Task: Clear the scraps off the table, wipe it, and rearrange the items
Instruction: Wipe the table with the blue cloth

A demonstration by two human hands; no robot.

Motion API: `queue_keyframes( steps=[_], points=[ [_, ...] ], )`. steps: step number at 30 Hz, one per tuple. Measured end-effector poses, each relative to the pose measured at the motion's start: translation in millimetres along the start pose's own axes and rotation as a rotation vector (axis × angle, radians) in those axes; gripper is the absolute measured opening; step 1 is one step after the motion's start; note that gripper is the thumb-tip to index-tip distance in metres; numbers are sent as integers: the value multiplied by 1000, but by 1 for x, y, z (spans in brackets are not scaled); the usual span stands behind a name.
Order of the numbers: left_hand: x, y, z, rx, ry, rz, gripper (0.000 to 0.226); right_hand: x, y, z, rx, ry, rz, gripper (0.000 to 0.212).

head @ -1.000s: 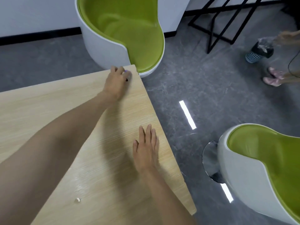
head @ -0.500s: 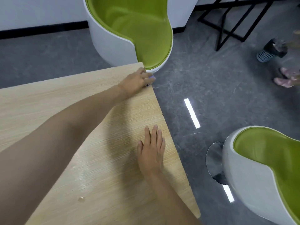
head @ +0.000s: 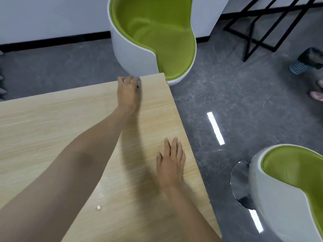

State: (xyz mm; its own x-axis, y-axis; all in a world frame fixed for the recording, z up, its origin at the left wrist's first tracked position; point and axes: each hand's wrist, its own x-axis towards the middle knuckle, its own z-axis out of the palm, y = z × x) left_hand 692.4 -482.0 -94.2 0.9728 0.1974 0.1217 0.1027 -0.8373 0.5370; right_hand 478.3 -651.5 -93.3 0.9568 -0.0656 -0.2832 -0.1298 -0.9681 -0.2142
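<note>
My left hand [head: 126, 92] reaches across the light wooden table [head: 43, 119] to its far edge, a little left of the far right corner. Its fingers curl over a small pale cloth [head: 138, 81], which is blurred and mostly hidden. Near the table's right edge, my right hand [head: 170, 163] lies flat on the wood with straight fingers and holds nothing. One small white scrap [head: 99, 207] sits on the table close to me, beside my left forearm.
A white chair with a green seat [head: 153, 32] stands right behind the far corner; a second such chair [head: 288, 189] is off the right edge. On the grey floor are a black metal frame [head: 258, 32], a mesh bin [head: 300, 66] and another person's foot [head: 317, 95].
My left hand went to the table's far right corner and has now swung back left along the far edge with the cloth. My right hand has stayed flat in place.
</note>
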Motion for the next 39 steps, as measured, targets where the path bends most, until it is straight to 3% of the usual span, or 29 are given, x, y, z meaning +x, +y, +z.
queue_keyframes(
  steps=[2,4,5,6,7,9,10,11,12,13,15,16,17,18,21,22,23,26,28,30,31,32,33,34,35,36,39],
  points=[
    [-34,9,-3,-7,-101,201,34,0,-1,-1,11,-33,8,67],
    [-65,-6,-4,147,-237,704,39,1,-1,-4,11,-45,5,61],
    [-64,-22,-8,233,-255,876,42,1,0,-6,16,-56,8,57],
    [-56,-37,-14,294,-228,879,41,2,0,-9,20,-73,11,57],
    [-48,-47,-21,293,-149,721,38,2,0,-11,23,-91,11,57],
    [-35,-56,-30,219,77,146,27,1,-2,-13,27,-100,16,57],
    [-36,-49,-32,96,105,-106,22,0,-4,-12,39,-86,18,57],
    [-39,-37,-31,-10,92,-184,20,0,-6,-11,57,-68,20,57],
    [-46,-23,-31,-95,50,-131,24,0,-8,-11,75,-57,28,57],
    [-56,-16,-21,-86,-58,66,31,0,-9,-11,75,-62,34,57],
    [-75,-19,-11,101,-237,640,44,0,-7,-13,41,-93,31,58],
    [-66,-31,-17,152,-272,786,47,2,-6,-14,27,-107,29,58],
    [-54,-42,-23,156,-253,789,47,2,-5,-16,15,-118,24,58],
    [-44,-50,-29,89,-180,627,41,2,-4,-17,3,-127,15,59],
    [-17,-63,-45,-214,192,-217,23,1,-5,-17,5,-131,20,59],
    [-17,-57,-48,-275,209,-343,27,2,-6,-16,6,-130,24,59],
    [-21,-51,-44,-311,171,-335,31,2,-7,-16,6,-134,27,59],
    [-51,-40,-32,-257,-327,220,31,1,-5,-17,7,-143,24,59],
    [-49,-54,-36,-178,-424,511,29,2,-1,-18,-4,-152,9,57],
    [-41,-71,-51,-270,-217,300,20,1,2,-19,4,-161,-9,56],
    [-37,-80,-59,-302,-107,19,16,0,1,-18,15,-163,-8,56],
    [-40,-82,-66,-239,-13,-138,14,-1,1,-17,24,-160,0,56],
    [-46,-80,-63,-155,35,-245,22,-1,-1,-16,28,-154,6,57],
    [-60,-72,-59,-38,83,-229,31,0,-2,-15,27,-150,11,58],
    [-77,-59,-52,-50,54,-160,34,0,-3,-14,25,-147,14,58],
    [-100,-46,-41,-83,-37,18,34,0,-4,-14,25,-142,16,58],
    [-160,-41,-21,-7,-335,777,40,0,1,-17,29,-157,-4,57]
  ],
)
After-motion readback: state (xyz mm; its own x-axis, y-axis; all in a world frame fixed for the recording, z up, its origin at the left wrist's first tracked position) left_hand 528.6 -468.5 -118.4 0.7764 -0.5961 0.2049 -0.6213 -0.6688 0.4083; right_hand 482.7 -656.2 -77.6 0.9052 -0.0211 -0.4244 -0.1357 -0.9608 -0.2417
